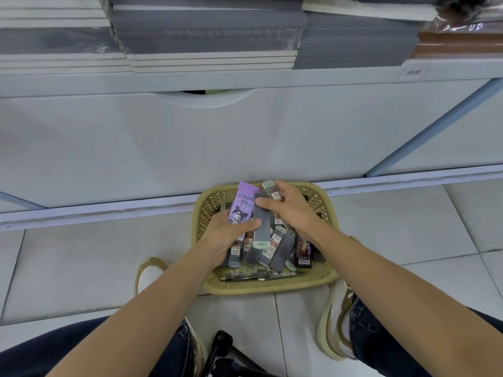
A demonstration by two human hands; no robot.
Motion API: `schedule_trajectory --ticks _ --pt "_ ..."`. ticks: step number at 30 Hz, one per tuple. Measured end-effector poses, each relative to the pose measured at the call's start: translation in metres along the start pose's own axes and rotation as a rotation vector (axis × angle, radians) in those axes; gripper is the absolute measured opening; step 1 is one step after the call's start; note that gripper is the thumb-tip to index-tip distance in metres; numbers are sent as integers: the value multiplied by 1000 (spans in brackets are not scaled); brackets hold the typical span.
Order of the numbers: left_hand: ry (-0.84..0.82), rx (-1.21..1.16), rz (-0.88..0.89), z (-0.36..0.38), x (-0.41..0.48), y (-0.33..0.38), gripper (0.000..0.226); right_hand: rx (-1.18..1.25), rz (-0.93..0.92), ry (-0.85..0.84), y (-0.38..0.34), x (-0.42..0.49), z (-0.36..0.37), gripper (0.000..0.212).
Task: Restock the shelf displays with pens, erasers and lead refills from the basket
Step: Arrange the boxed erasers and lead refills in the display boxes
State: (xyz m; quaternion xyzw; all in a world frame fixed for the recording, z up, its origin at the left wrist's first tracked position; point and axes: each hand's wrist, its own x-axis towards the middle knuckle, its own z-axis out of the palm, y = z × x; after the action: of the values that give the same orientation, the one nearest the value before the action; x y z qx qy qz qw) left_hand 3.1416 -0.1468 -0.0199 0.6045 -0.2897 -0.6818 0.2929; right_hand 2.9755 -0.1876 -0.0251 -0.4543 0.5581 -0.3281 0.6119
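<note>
Tiled floor (81,254), white cabinet (245,137) behind. The basket (272,288) stands at the cabinet's foot. Above it the left hand (228,232) grips a purple pack (242,205), fingers curled. The right hand (288,210) pinches a grey lead refill case (261,221), apparently gathering stock by type. Pens (258,276) lie along the basket's near edge. Open floor on either side.

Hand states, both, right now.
Left hand: closed, gripping the purple Kuromi pack.
Right hand: closed, pinching grey lead refill cases.
</note>
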Motion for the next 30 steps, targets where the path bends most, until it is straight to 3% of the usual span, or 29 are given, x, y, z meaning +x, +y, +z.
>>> schedule_trajectory --ticks 3,6,9,13,16,19,22,25,28,30 --pt "45 -80 -60 -5 2 2 19 -117 -34 9 -2 -4 -4 40" --pt "30 -114 -142 -12 3 7 24 -177 10 -199 -3 -7 -16 43" --pt "22 -130 -244 -18 4 12 18 -260 18 -331 -2 -10 -24 32" --pt "-23 -306 -320 -20 4 20 27 -265 14 -196 5 -15 -26 11" --pt "-50 -390 -211 -18 4 21 42 -199 13 -140 10 -16 -25 18" --pt "-6 -349 1 -13 2 18 7 -152 24 -110 12 -14 -21 19" --pt "124 -280 133 -11 3 12 25 -175 29 -158 14 -13 -18 18" --pt "210 -229 187 -11 3 13 19 -217 -3 -192 8 -13 -12 20" --pt "242 -169 225 -14 5 19 23 -276 -62 -40 -3 -11 -9 52" --pt "235 -118 262 -17 4 24 27 -275 -15 32 -10 -10 -9 48"
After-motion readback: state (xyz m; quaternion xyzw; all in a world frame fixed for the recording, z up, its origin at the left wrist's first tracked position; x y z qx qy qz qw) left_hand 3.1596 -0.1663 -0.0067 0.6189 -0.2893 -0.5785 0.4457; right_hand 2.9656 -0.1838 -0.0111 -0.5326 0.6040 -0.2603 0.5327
